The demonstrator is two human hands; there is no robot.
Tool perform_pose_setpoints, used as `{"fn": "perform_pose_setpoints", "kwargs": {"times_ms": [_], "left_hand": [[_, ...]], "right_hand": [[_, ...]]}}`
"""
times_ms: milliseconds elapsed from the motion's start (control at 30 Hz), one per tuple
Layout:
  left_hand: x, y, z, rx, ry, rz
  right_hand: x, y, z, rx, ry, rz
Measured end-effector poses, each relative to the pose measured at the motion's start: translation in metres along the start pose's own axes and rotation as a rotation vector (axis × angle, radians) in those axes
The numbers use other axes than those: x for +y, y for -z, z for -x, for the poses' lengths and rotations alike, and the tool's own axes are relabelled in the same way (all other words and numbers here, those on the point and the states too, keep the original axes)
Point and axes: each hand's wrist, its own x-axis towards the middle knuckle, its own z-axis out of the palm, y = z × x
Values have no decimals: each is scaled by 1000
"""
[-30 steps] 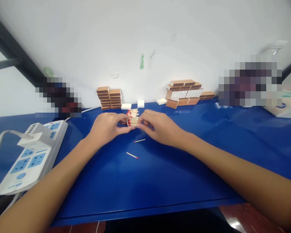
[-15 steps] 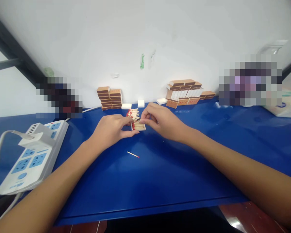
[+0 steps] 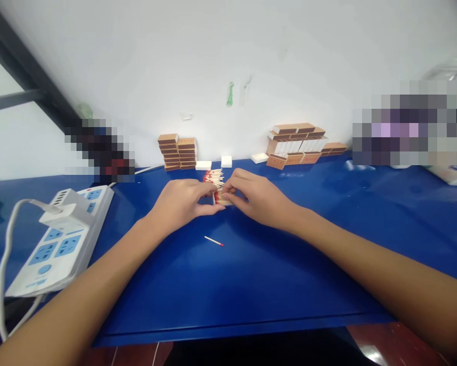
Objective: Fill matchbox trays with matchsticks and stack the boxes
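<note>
A small white matchbox tray [image 3: 227,204] with red-tipped matches [image 3: 219,197] lying in it is held at its left end between the thumb and fingers of my left hand [image 3: 180,203]. My right hand [image 3: 256,195] reaches in from the right, thumb and fingertips pinched together low over the tray's matches. Whether a match is between those fingertips is hidden. Just behind the tray is a loose pile of matches [image 3: 213,176]. One single match [image 3: 214,241] lies on the blue table in front of my hands.
Brown matchboxes [image 3: 178,152] are stacked by the wall at left, and another matchbox stack [image 3: 297,147] stands right. White trays [image 3: 226,161] sit between them. A power strip [image 3: 66,244] with a plugged-in charger and white cable [image 3: 9,244] lies left on the blue table [image 3: 251,284].
The right hand's fingertips have moved down and left, closer over the tray's matches. The left hand keeps hold of the tray. The whole view has shifted slightly.
</note>
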Motion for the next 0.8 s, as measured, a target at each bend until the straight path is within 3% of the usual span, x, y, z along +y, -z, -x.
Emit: {"fn": "perform_pose_setpoints", "kwargs": {"times_ms": [167,333,567,667,800], "left_hand": [[-3,2,1,-20,45,9],[-9,5,-1,-23,140,-18],[-9,2,0,-29,164,7],[-9,2,1,-42,145,11],[-9,3,1,-91,120,44]], "right_hand": [[-8,4,0,13,29,-71],[-31,-3,6,-300,-17,-195],[-60,-15,11,-466,-58,-127],[-59,-6,9,-453,20,-109],[-43,8,4,-289,10,-59]]}}
